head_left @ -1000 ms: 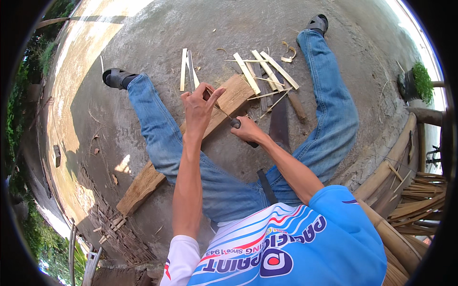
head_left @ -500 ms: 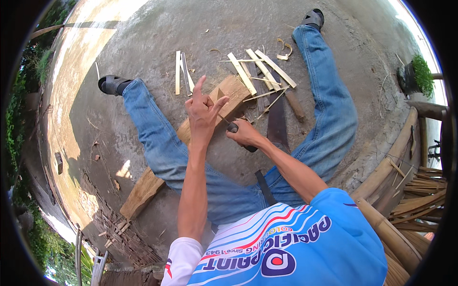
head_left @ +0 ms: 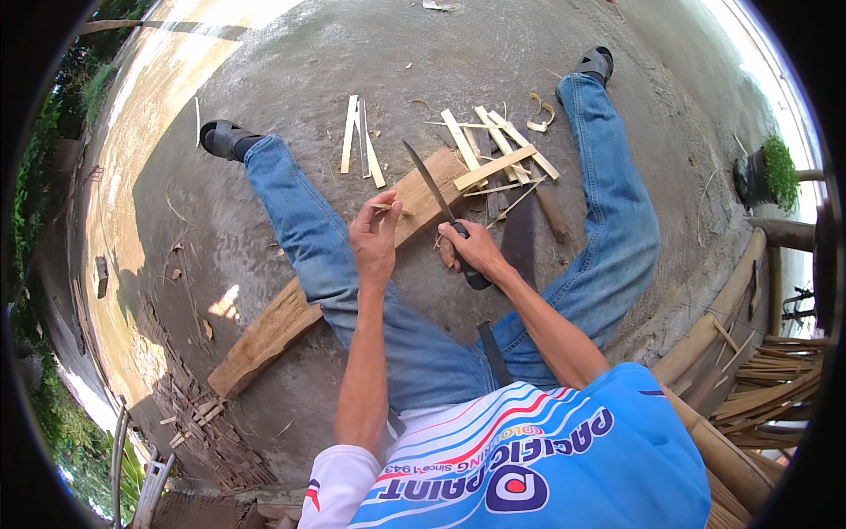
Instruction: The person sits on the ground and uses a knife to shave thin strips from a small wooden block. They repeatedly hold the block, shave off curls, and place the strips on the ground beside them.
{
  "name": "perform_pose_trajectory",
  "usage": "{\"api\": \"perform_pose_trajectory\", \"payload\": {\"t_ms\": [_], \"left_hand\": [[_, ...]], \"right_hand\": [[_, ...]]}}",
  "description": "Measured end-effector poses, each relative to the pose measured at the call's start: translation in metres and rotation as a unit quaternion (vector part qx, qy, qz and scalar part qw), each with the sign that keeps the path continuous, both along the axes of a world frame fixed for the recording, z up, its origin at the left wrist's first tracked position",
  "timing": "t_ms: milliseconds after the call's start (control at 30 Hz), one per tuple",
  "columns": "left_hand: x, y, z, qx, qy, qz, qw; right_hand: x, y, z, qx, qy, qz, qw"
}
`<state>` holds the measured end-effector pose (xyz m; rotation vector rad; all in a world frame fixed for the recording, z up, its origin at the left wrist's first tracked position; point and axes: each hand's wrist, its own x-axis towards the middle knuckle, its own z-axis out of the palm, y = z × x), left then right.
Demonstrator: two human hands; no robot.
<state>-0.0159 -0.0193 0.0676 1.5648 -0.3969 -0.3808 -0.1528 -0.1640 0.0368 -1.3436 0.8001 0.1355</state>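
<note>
While the right hand [head_left: 476,249] grips a black-handled knife [head_left: 430,181] at centre frame, the left hand [head_left: 374,247] pinches a small wooden piece [head_left: 386,207].

Right fingers are wrapped around the handle; left fingers are narrowed on the piece, just left of the blade; blade contact with the wooden beam [head_left: 269,339] beneath cannot be determined. Assessed hazard: should the short piece twist or give suddenly under pressure, the blade could slip into the left fingers or the denim-clad left leg [head_left: 300,212] lying across the beam; the loose pale strips [head_left: 495,167], upper centre, could shift if knocked. Surface: rough concrete floor [head_left: 291,88], sunlit at upper left; a potted plant [head_left: 780,167] at right, bundled split lengths [head_left: 775,397] at lower right.
</note>
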Motion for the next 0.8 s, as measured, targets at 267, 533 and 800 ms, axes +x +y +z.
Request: {"api": "perform_pose_trajectory", "payload": {"t_ms": [267,533,800], "left_hand": [[0.003,-0.017,0.017,0.082,-0.087,-0.09,0.989],[0.007,-0.011,0.021,0.119,-0.131,-0.127,0.976],[0.009,-0.013,0.02,0.129,-0.113,-0.15,0.974]], "right_hand": [[0.005,0.005,0.079,-0.018,-0.178,0.03,0.983],[0.007,0.007,0.106,0.026,-0.182,0.059,0.981],[0.007,0.009,0.105,-0.015,-0.176,0.068,0.982]]}}
